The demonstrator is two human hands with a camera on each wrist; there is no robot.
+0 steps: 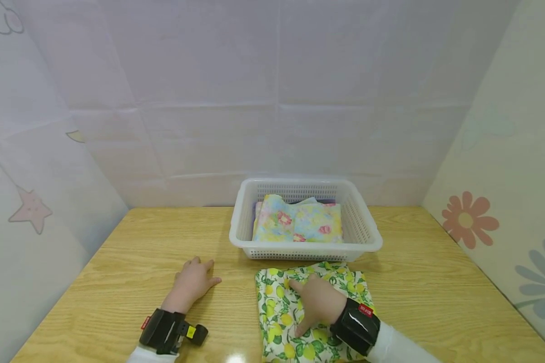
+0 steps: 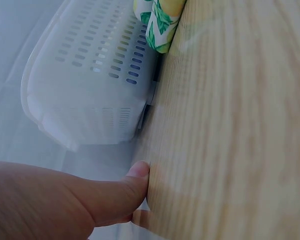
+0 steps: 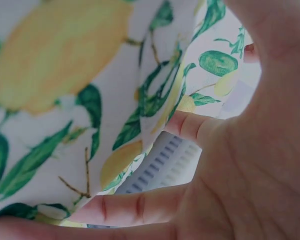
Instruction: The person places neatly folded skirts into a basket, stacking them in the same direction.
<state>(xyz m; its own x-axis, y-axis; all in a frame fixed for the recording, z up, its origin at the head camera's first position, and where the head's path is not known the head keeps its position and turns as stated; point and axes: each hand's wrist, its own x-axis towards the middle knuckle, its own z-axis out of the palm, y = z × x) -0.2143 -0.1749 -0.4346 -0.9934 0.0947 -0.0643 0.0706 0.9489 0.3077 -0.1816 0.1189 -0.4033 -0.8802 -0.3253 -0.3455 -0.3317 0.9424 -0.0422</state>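
Right hand flat on folded lemon-print cloth, grip released, white perforated plastic basket just beyond, left hand flat on bare wooden desk, grip released.

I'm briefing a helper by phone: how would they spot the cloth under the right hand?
Find the white slotted basket on the wooden table. Just in front of it lies a folded cloth under the right hand. It has yellow lemons and green leaves, unlike the pastel floral cloth inside the basket.

Lemon-print cloth near edge cut by frame bottom; basket hides lower folded cloths; sleeves cropped
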